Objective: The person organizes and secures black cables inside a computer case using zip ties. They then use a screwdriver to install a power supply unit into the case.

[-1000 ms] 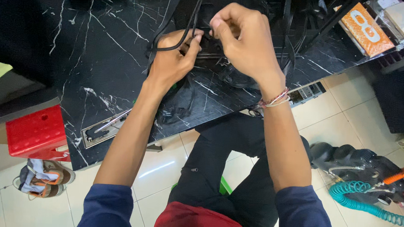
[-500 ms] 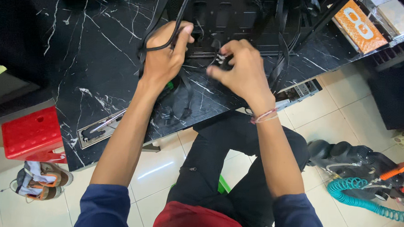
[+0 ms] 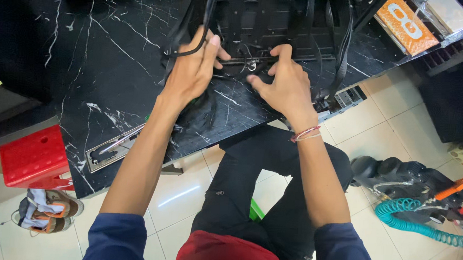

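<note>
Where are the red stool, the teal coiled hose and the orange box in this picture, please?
red stool [image 3: 32, 156], head view, on its flat top.
teal coiled hose [image 3: 420, 222], head view, on the middle coils.
orange box [image 3: 405, 24], head view, on its printed upper face.

Both hands on black marble table [image 3: 89, 61]: left hand [image 3: 190, 71] grips black cables [image 3: 181, 37], right hand [image 3: 285, 85] pinches small connector [image 3: 251, 66].

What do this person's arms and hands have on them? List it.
Both hands, left hand and right hand, are bare, with no gloves and no rings visible. Dark blue sleeves are pushed up past the elbows on both arms. The right wrist wears a thin wristband of red and pale threads.
</note>
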